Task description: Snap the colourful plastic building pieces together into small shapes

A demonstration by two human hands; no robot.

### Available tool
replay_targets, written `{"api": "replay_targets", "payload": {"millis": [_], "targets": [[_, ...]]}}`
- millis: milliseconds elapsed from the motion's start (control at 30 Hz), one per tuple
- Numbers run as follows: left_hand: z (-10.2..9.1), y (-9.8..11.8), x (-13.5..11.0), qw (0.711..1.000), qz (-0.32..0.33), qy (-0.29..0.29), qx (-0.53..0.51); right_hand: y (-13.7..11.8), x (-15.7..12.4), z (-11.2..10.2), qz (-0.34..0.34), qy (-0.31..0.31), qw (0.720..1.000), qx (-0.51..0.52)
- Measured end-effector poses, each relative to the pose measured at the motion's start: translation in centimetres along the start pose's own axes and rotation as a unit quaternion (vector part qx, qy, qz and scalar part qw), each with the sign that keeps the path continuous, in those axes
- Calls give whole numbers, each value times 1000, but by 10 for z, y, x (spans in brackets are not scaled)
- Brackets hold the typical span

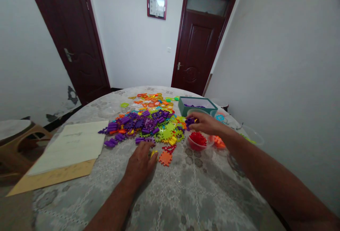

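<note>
My left hand point(139, 163) rests on the tablecloth with its fingers reaching forward and the thumb apart. A small yellow plastic piece point(154, 152) shows between thumb and fingers. The fingertips are at a purple building piece point(145, 140) on the pile's near edge. Just right of them lie an orange square notched piece point(165, 158) and a red piece point(170, 149). My right hand point(204, 123) is closed on a purple notched plastic piece point(189, 122), beside the pile of mixed building pieces point(145, 121). Below that hand stands a clear bowl of red pieces point(198, 141).
A green box point(183, 109) with purple pieces inside stands behind my right hand. Orange pieces point(219, 142) and clear lids are near my right forearm. Paper sheets point(71, 146) lie on the left of the round table point(170, 202). A stool point(29, 146) stands left.
</note>
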State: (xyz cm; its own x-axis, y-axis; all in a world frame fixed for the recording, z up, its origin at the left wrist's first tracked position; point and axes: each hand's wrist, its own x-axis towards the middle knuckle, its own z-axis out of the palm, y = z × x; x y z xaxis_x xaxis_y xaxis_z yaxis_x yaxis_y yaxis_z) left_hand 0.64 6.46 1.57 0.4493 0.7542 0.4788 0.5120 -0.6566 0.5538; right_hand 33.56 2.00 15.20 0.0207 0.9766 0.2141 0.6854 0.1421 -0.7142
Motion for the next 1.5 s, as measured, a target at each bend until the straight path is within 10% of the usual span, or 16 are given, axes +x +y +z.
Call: {"api": "replay_targets", "payload": {"millis": [167,533,667,900,1033,1233,1500], "targets": [[8,-6,-2,1000,2,-5,16,41,85,-41,179,140,974,-6],[11,-9,-3,999,11,-16,45,51,119,-46,169,294,940,-23],[8,-3,-3,996,-1,-54,65,24,101,-17,129,273,953,-9],[4,6,-5,992,7,-93,88,-30,-1,94,-96,19,987,-126],[2,9,-7,986,28,-117,113,-21,-43,148,-87,-67,971,-212],[3,7,-6,991,-10,-99,87,6,-45,164,51,28,939,-338],[3,10,-2,998,-28,-57,-19,17,-44,169,2,19,977,-213]]}}
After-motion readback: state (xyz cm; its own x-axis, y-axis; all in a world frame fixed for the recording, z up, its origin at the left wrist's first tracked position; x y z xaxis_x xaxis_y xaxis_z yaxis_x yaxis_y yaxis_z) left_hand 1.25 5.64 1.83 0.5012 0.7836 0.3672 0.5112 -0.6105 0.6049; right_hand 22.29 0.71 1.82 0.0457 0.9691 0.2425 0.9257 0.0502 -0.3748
